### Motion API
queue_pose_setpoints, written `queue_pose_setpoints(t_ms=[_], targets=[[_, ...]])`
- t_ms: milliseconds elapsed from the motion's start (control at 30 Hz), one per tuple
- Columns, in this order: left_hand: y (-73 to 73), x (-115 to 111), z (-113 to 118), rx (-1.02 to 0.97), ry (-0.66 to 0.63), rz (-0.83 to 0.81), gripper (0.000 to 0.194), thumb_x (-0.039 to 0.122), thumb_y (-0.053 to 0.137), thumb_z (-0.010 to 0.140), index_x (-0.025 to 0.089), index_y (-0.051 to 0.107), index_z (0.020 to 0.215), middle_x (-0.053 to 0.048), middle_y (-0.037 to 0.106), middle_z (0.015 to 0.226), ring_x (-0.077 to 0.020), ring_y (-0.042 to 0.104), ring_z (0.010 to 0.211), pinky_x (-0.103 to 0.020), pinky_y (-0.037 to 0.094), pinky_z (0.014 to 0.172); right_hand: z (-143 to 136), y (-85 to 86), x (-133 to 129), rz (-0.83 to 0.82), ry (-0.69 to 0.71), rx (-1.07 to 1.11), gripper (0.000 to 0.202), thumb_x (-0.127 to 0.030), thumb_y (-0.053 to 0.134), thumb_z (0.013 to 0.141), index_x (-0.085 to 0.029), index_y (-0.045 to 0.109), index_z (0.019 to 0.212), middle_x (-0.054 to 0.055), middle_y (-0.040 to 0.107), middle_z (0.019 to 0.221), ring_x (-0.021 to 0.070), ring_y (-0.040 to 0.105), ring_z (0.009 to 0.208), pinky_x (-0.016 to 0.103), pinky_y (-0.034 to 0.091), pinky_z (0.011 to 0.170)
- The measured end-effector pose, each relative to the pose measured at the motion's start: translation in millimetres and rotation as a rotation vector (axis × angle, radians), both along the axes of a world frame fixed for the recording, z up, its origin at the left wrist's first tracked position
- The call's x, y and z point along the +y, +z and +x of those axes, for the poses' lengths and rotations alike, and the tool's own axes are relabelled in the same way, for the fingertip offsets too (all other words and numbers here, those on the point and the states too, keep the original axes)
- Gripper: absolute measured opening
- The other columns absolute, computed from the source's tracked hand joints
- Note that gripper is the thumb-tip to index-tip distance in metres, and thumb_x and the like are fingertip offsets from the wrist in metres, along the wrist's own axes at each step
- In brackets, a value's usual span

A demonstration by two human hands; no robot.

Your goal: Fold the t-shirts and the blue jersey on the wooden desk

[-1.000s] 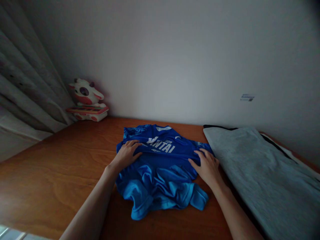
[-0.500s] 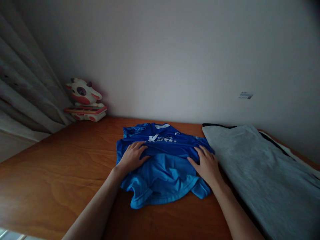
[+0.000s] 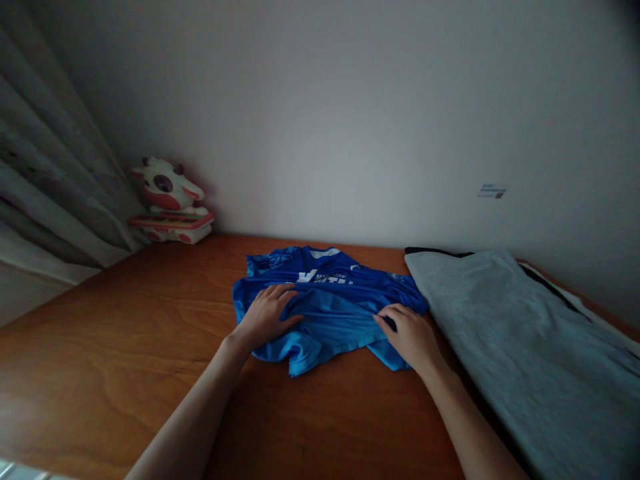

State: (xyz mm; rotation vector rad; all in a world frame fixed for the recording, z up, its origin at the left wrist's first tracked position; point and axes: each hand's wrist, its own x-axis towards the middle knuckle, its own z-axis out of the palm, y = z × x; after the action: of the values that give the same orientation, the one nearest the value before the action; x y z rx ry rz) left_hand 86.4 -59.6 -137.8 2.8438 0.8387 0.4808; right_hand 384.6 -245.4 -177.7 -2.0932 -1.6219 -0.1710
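Observation:
A blue shirt [image 3: 335, 320] with white lettering lies crumpled on the wooden table, its collar toward the wall and its lighter blue lower part bunched toward me. My left hand [image 3: 269, 313] rests on the shirt's left side with fingers spread and thumb apart. On the right side, my right hand [image 3: 406, 332] has thumb and forefinger brought together, pinching the shirt fabric.
Grey folded cloth [image 3: 525, 333] lies at the right, over dark and white layers. A cow-shaped toy [image 3: 173, 200] with a keyboard stands at the back left, near a curtain [image 3: 55, 160]. The wooden table [image 3: 125, 320] meets a wall behind.
The shirt's light blue lower edge has moved up, away from me, and sits closer to the lettering. My right hand has closed from spread fingers to a pinch; my left has barely moved.

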Motion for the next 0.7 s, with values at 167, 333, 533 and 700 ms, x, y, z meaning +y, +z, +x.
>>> queue_pose_setpoints(t_ms=[167, 333, 533, 700], targets=[[12.0, -7.2, -0.7, 0.008, -0.300, -0.195, 0.067, 0.074, 0.080, 0.065, 0.024, 0.073, 0.110, -0.009, 0.069, 0.121, -0.0299, 0.065, 0.113, -0.042, 0.050, 0.101, 6.0, -0.1, 2.7, 0.086, -0.155, 0.192, 0.032, -0.046, 0.048, 0.100, -0.025, 0.071, 0.096, 0.007, 0.079, 0.090, 0.0271, 0.075, 0.082, 0.034, 0.052, 0.069], [2.6, -7.3, 1.8, -0.001, -0.338, -0.254, 0.039, 0.056, 0.072, 0.085, 0.025, 0.076, 0.108, -0.010, 0.066, 0.131, -0.0298, 0.061, 0.122, -0.043, 0.046, 0.107, 12.1, 3.1, -4.2, 0.098, 0.077, 0.293, 0.044, -0.061, 0.062, 0.090, -0.024, 0.071, 0.112, 0.009, 0.076, 0.106, 0.0274, 0.071, 0.101, 0.038, 0.055, 0.090], [-2.0, 6.6, 4.8, -0.312, 0.016, -0.374, 0.037, 0.049, 0.040, 0.101, 0.022, 0.060, 0.087, 0.000, 0.065, 0.077, -0.0173, 0.061, 0.073, -0.029, 0.050, 0.073, 23.8, -5.6, -9.3, 0.058, 0.164, 0.205, 0.039, -0.047, 0.081, 0.074, -0.025, 0.072, 0.104, 0.012, 0.067, 0.128, 0.0333, 0.063, 0.119, 0.049, 0.049, 0.104], [0.1, 12.9, 6.3, -0.552, 0.155, -0.455, 0.044, 0.062, 0.039, 0.096, 0.023, 0.049, 0.077, 0.003, 0.054, 0.070, -0.0159, 0.055, 0.070, -0.028, 0.049, 0.071, 21.4, 2.4, -2.5, 0.265, 0.022, 0.458, 0.023, -0.029, 0.063, 0.077, -0.025, 0.063, 0.099, 0.007, 0.075, 0.103, 0.0266, 0.073, 0.091, 0.042, 0.057, 0.085]])
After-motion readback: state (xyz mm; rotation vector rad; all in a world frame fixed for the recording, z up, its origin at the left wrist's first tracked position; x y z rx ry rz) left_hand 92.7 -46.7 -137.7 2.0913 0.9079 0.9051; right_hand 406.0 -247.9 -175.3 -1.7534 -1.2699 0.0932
